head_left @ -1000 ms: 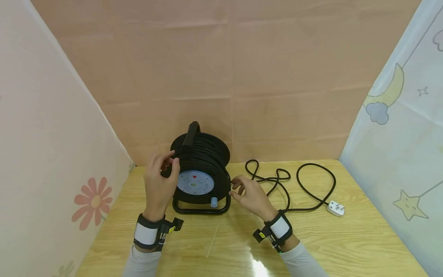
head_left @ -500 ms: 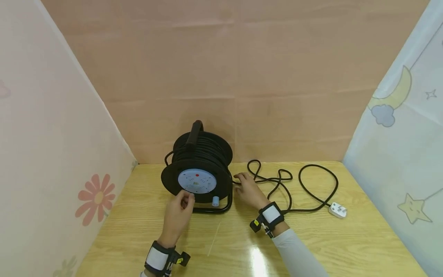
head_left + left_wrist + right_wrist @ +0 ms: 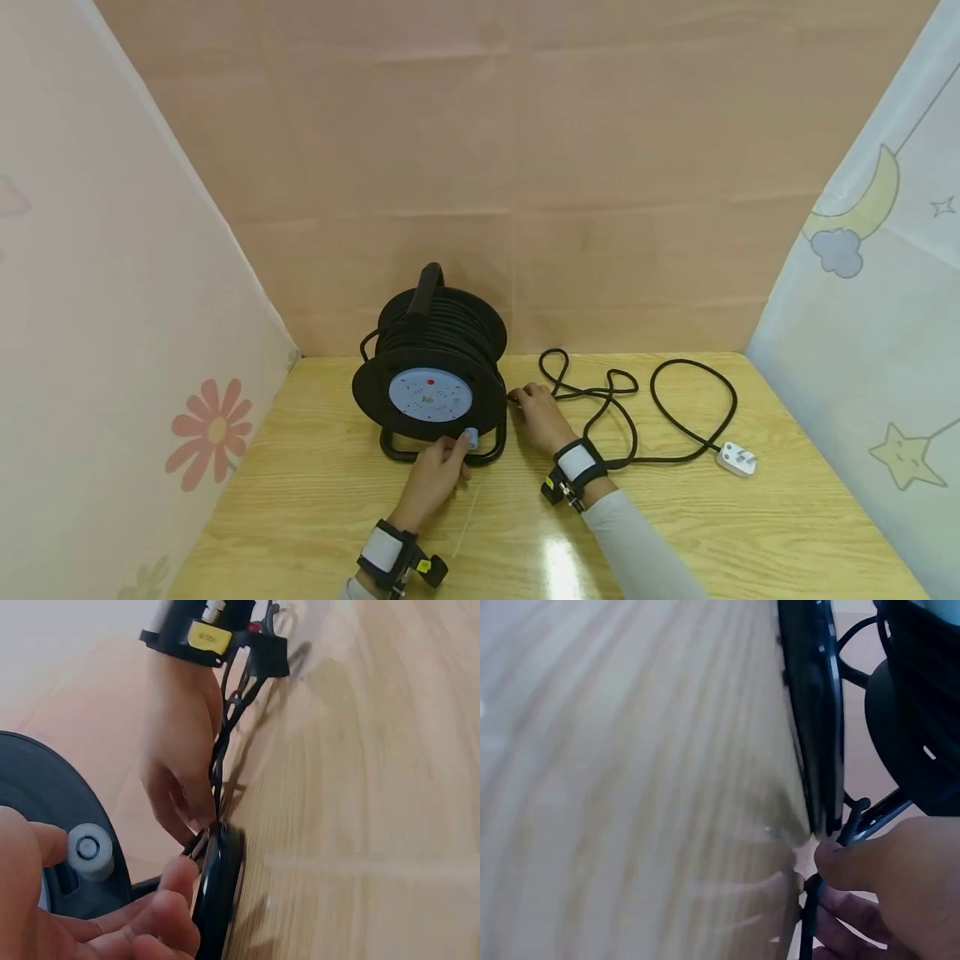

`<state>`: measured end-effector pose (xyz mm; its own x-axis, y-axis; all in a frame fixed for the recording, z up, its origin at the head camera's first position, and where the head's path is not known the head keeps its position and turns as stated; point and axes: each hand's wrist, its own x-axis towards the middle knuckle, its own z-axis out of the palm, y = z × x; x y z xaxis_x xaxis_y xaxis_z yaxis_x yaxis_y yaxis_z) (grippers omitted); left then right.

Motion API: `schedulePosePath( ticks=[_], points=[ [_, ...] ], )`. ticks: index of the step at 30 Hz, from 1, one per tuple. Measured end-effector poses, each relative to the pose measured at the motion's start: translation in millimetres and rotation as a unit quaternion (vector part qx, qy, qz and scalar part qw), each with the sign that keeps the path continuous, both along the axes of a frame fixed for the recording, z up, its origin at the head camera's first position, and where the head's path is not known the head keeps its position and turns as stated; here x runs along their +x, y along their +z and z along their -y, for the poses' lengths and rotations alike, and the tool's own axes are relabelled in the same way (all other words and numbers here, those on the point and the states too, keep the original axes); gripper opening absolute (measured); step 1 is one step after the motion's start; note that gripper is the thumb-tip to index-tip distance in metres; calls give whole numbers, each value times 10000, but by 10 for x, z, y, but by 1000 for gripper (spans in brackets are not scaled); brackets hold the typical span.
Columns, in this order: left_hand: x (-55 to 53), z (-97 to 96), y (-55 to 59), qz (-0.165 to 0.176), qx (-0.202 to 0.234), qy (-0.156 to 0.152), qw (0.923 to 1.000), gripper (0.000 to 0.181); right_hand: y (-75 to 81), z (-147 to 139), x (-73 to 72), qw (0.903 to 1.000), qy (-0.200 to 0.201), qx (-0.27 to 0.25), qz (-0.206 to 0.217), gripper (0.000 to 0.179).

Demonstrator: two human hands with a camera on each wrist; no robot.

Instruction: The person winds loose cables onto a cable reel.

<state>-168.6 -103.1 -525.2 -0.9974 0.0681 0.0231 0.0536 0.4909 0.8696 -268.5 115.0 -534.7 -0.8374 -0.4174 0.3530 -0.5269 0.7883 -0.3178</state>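
A black cable reel (image 3: 429,429) with a pale blue socket face (image 3: 408,400) stands on the table, its cable wound round the drum. My left hand (image 3: 435,479) is at the small blue crank knob (image 3: 472,438) low on the reel's front. In the left wrist view its thumb lies right at the side of the knob (image 3: 91,853), while the other fingers are bent and stand apart from it. My right hand (image 3: 542,417) pinches the black power cable (image 3: 811,907) between thumb and fingers, just right of the reel's tube frame (image 3: 814,712).
Loose loops of the cable (image 3: 633,425) lie across the right of the wooden table (image 3: 675,533), ending in a white plug (image 3: 738,459). A tan backdrop (image 3: 637,167) rises behind, with printed sheets at both sides. The reel's handle (image 3: 425,296) sticks up on top.
My left hand has come down from the reel's upper left side to the crank knob at the lower front. The right hand has shifted slightly and now pinches the cable beside the reel.
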Motion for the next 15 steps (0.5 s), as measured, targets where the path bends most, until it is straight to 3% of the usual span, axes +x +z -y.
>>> schedulePosePath(
  ticks=[6, 10, 15],
  points=[
    [-34, -91, 7, 483, 821, -405, 9946, 63, -89, -40, -48, 9993, -125, -23, -350, 12],
    [-41, -107, -10, 593, 1224, -502, 9894, 65, -100, -60, -44, 9995, -178, -28, -263, 7],
    [-44, -119, -24, 804, 1885, -548, 9772, 66, -94, -95, -18, 9997, -219, 29, -67, 7]
  ],
)
